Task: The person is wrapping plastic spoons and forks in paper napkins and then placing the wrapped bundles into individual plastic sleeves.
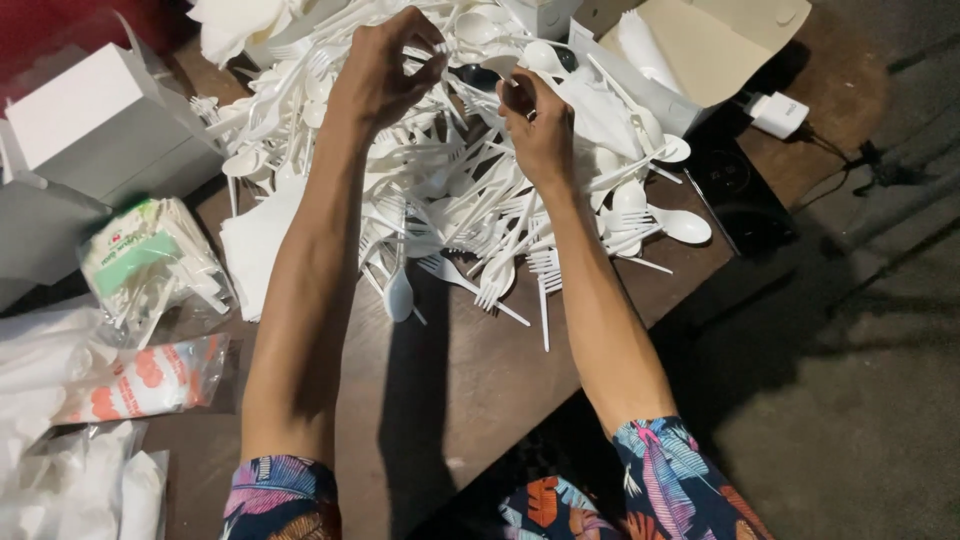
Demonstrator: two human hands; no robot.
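Nearest the camera, two bare forearms in patterned sleeves reach out over the brown tabletop (450,400), past clear bags of packets (150,375) at the left edge. Farther out, a heap of white plastic cutlery (470,200) (forks and spoons tangled together) covers the tabletop's far half. The left hand (380,75) has fingers curled into the heap's top, pinching pieces, the right hand (535,125) is closed around white cutlery, and beyond lie an open cardboard box (710,40) and a white box (90,110).

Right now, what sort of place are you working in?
Probably a makeshift packing spot: a brown wooden table heaped with white plastic cutlery, white boxes and plastic bags beside it, bare concrete floor below.
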